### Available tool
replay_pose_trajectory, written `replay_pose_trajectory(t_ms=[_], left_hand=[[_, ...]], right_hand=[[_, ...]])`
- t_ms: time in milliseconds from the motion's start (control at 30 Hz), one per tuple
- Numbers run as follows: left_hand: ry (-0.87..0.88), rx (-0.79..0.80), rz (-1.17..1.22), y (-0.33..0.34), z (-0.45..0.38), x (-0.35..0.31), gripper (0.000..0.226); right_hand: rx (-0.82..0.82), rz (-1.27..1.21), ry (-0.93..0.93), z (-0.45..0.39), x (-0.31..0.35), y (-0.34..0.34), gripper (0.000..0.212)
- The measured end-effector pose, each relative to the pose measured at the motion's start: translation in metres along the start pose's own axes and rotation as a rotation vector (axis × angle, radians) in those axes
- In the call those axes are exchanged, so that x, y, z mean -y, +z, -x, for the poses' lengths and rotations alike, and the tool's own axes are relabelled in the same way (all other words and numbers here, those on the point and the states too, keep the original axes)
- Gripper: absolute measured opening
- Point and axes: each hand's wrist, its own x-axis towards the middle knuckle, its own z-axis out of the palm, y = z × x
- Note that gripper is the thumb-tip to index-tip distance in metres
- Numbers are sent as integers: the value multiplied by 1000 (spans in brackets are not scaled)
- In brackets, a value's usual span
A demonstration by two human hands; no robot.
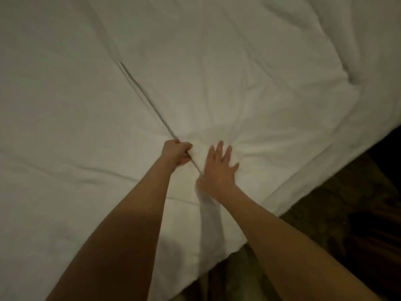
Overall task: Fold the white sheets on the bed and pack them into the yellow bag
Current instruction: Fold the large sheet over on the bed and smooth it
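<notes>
Gripping a folded edge of the wide white cotton sheet (227, 88), the left hand (176, 154) is curled into a fist w/ the fabric pinched between thumb and fingers. That edge runs as a long straight seam from the fist diagonally up and to the left across the bed, pulled taut. Right hand (219, 170) is flat, palm down, fingers (220, 148) spread wide, pressing on the sheet just beside the left fist; it holds nothing, only bears down. Wrinkles fan out from where the two hands meet, esp. toward the top and right. Below the right wrist a bunched strip of the same sheet hangs down toward the near corner of the bed. The sheet covers nearly the whole view, so the task's cloth is spread on the bed, not yet packed. Another layer of white bedding (54, 213) lies under it on the left, w/ a soft crease running across. At right the white mattress edge (325, 170) drops away to a dark patterned carpet floor (347, 224). Both forearms are bare, reaching in from the bottom. Light is dim, pic slightly blurred.
</notes>
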Motion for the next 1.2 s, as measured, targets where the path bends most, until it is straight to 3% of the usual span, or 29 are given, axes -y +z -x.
replay_pose_trajectory(t_ms=[167, 267, 400, 500, 600, 800, 1033, 1200], left_hand=[[106, -50, -33, 5, -10, 11, 30], [157, -74, -96, 4, -16, 16, 26], [205, -50, -145, -1, -19, 20, 28], [272, -55, -191, -10, -9, 17, 17], [280, -35, -164, -32, 7, 10, 13], [211, -63, -153, -146, 32, 29, 24], [90, -163, -114, -327, 69, 112, 29], [30, -208, -95, -421, 89, 161, 28]], right_hand=[[-84, 150, 31, -14, 9, -10, 57], [-122, 205, -68, -18, 5, -18, 30], [-133, 46, -183, -10, -1, -9, 26], [-156, -6, -195, -4, 4, -13, 25], [-50, -45, -196, 8, 25, -30, 27], [51, -124, -301, 50, 127, -17, 28], [217, -190, -445, 115, 287, 69, 26], [296, -171, -507, 151, 372, 122, 25]])
